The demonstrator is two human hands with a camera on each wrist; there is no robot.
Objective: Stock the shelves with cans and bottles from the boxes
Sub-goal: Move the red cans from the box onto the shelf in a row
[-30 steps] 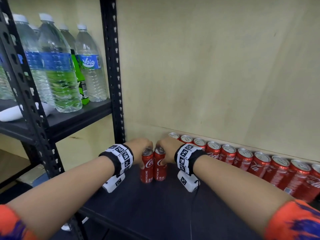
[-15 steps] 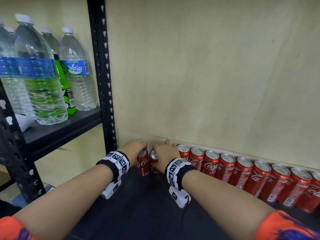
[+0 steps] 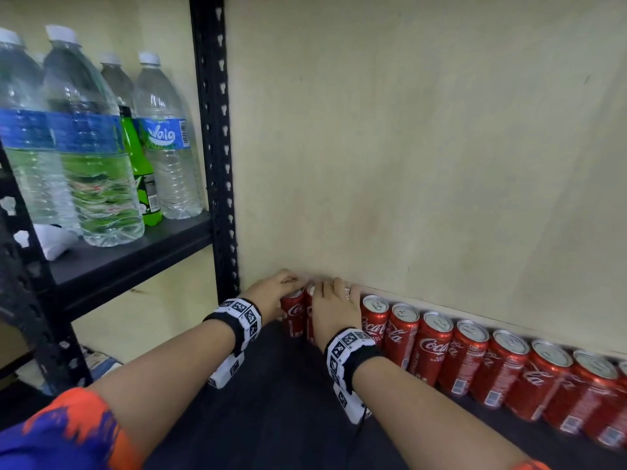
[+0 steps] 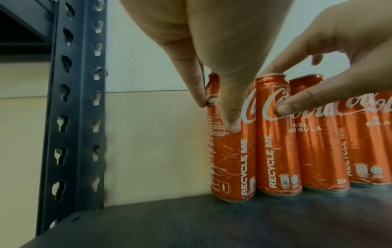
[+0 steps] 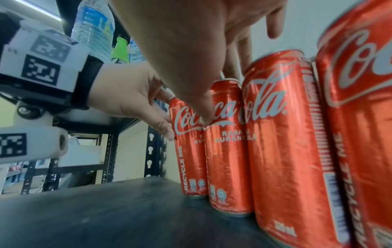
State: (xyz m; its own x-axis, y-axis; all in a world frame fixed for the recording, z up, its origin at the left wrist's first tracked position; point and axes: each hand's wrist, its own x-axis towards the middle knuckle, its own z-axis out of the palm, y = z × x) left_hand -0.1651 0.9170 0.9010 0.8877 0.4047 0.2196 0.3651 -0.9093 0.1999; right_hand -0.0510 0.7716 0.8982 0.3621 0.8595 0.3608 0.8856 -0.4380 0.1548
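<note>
At the back-left corner of the dark shelf (image 3: pixel 271 395), the left hand (image 3: pixel 271 296) and right hand (image 3: pixel 334 312) each pinch a red can (image 4: pixel 231 151) standing upright – best release only once both sit flush against the row of cans (image 3: pixel 475 354) – then lift fingers straight up.

Both hands are covering the tops of the two leftmost cans (image 3: pixel 294 313); the can row (image 3: pixel 509 364) is running off the right edge, blurring.
</note>
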